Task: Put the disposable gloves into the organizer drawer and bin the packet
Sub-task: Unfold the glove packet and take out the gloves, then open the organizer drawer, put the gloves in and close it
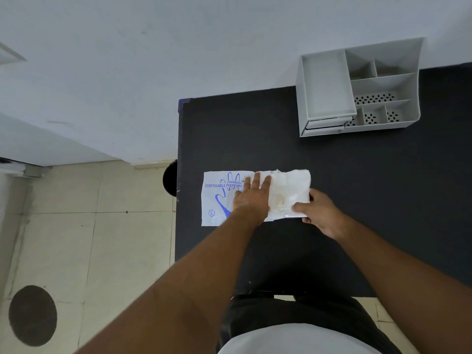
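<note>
A white packet (pixel 217 200) printed in blue with a hand outline lies flat on the black table (pixel 357 187). My left hand (pixel 251 198) presses down flat on the packet's middle, fingers spread. A stack of translucent white gloves (pixel 291 190) sticks out of the packet's right end. My right hand (pixel 319 213) grips the near right edge of that stack, thumb on top. The grey organizer (pixel 357 90) stands at the table's far right, with its drawer fronts (pixel 324 125) shut under an open tray.
A dark round bin (pixel 170 177) shows partly past the table's left edge, on the tiled floor. A dark round patch (pixel 32 315) marks the floor at lower left. A pale wall rises behind the table.
</note>
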